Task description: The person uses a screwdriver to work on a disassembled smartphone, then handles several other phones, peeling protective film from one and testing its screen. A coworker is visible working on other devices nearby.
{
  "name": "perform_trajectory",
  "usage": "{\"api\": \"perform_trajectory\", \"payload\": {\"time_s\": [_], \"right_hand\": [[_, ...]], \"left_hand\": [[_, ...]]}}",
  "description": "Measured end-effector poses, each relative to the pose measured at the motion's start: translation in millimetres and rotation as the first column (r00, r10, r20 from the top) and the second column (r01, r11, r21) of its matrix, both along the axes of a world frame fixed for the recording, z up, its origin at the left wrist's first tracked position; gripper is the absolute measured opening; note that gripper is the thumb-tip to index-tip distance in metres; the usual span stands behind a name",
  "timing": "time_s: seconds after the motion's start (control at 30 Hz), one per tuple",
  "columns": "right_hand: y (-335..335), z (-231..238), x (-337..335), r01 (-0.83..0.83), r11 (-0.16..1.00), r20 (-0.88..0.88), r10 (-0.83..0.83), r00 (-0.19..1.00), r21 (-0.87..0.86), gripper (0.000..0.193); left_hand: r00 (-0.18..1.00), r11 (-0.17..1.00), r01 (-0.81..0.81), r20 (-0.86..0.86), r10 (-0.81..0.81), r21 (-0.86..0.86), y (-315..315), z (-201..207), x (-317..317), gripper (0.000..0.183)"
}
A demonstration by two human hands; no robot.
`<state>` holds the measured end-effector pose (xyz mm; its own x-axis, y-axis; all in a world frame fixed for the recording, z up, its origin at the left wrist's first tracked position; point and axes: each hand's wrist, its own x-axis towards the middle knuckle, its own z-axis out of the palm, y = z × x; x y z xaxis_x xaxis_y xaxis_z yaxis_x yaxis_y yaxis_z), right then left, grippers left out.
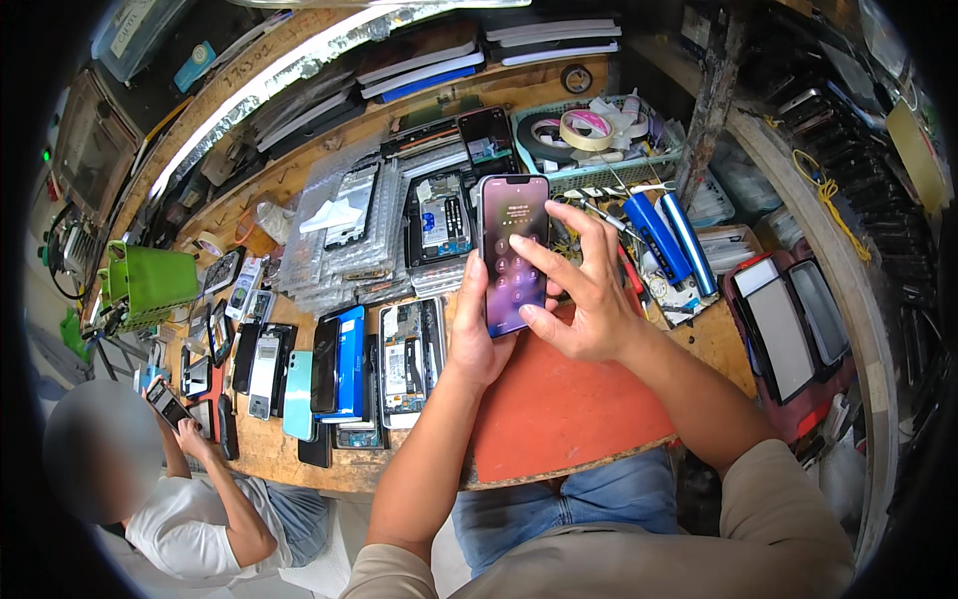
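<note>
A smartphone with a lit purple screen showing a keypad is held upright above the workbench. My left hand grips it by its lower left side, thumb along the edge. My right hand is at the screen from the right, its fingers spread and a fingertip over the upper keypad. The right thumb lies near the phone's lower right edge. Below both hands is a red work mat. Left of my left forearm lies an opened phone with its inner parts showing.
Several phones, among them a mint-green one, line the bench left of the mat. Stacked clear trays stand behind. A teal basket holds tape rolls; blue cylindrical tools lie right. At left, another person holds a phone.
</note>
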<state>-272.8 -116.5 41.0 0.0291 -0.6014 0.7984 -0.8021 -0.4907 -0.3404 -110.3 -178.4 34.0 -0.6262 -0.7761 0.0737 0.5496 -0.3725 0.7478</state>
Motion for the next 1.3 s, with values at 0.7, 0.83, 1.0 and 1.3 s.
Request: {"api": "perform_trajectory", "payload": {"time_s": [0.7,0.83,1.0,1.3], "right_hand": [[-17,-25,-4,0.169,0.980,0.197,-0.187,0.963,0.102,0.010],[-23,-33,-7,0.129,0.967,0.240,-0.181,0.954,0.220,0.009],[-23,-36,-8,0.126,0.982,0.231,-0.156,0.961,0.137,0.006],[-23,-28,-5,0.068,0.993,0.227,-0.089,0.970,0.098,0.012]], "left_hand": [[0.491,0.119,-0.302,-0.047,0.870,-0.946,-35,-10,22,0.088],[0.462,-0.036,-0.198,-0.126,0.878,-0.980,-31,-2,25,0.072],[0.475,-0.031,-0.188,-0.118,0.872,-0.982,-27,-1,23,0.062],[0.596,0.255,-0.269,0.047,0.801,-0.929,-22,3,16,0.061]]}}
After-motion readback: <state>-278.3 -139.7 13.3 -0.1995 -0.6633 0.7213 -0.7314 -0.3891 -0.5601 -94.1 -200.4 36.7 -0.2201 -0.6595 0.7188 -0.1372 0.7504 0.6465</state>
